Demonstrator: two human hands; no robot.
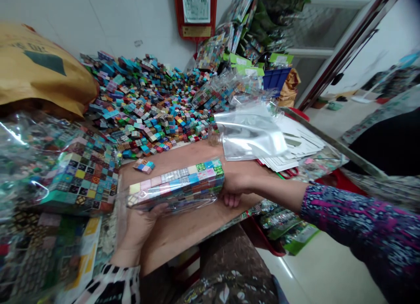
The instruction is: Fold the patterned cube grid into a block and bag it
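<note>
A clear plastic bag filled with rows of small coloured cubes [179, 186] is held flat over a brown table [183, 229]. My left hand [141, 225] grips the bag's near left end from below, fingers closed under it. My right hand [234, 188] is closed around the bag's right end, its arm in a purple patterned sleeve coming from the right. A small loose block of cubes [143, 165] lies on the table just behind the bag.
A big heap of loose coloured cubes [147, 103] covers the far table. Filled bags [75, 168] are stacked at the left beside a brown sack [39, 68]. Empty clear bags [252, 135] lie on white cards [295, 151] at the right. More packed bags [243, 28] stand behind.
</note>
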